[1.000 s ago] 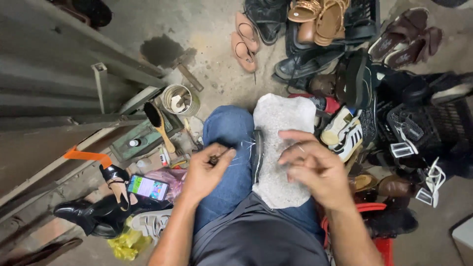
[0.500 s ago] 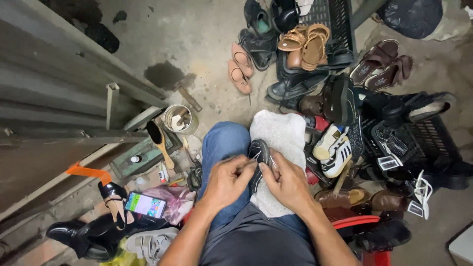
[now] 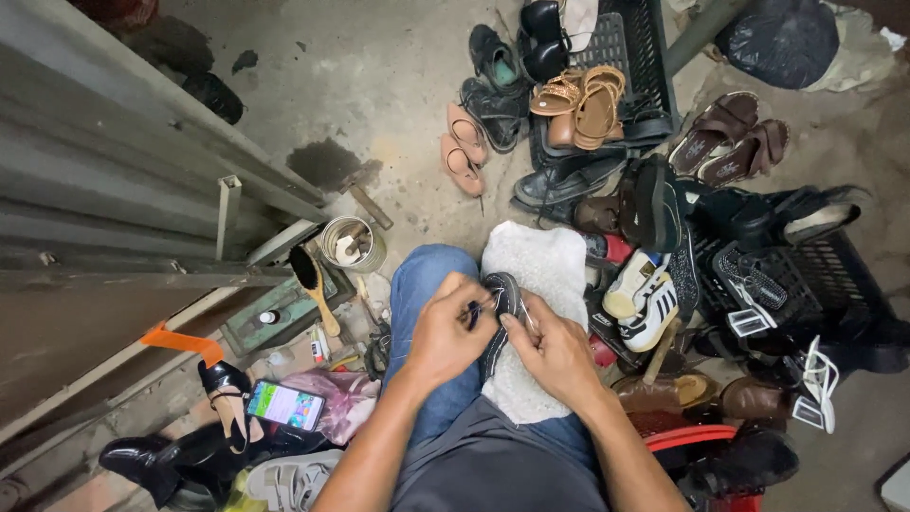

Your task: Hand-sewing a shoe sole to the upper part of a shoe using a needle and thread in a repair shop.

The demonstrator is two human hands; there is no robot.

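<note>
I sat with a small dark shoe with a pale sole edge (image 3: 500, 308) on my lap, resting on a white fuzzy cloth (image 3: 536, 275) that was draped over my right knee, beside my blue denim trouser leg (image 3: 422, 284). The shoe's long axis ran roughly away from me, its toe pointing ahead toward the grey concrete floor (image 3: 379, 85) and its heel end lying back toward my body, tilted a little to my left. My left hand (image 3: 447, 332) was curled closed, its grip pinching a thin dark tool (image 3: 473, 314) against the shoe's left side. My right hand (image 3: 555, 351) pressed on the shoe's right side, fingers bent and closed around it so that the shoe sat between both hands. To my left on the floor stood a round metal tin (image 3: 353, 245), and near it lay a wooden-handled black-bristled brush (image 3: 310, 280) on a flat green box (image 3: 275, 318). Closer to me lay a smartphone with a lit screen (image 3: 285, 406), just beside a black high-heeled shoe (image 3: 226, 389). Ahead lay a pair of pink flat sandals (image 3: 463, 147), and tan strappy sandals (image 3: 583, 104) rested on a black plastic crate (image 3: 654, 66). A white sneaker with black stripes (image 3: 645, 299) lay to my right among heaped shoes.
</note>
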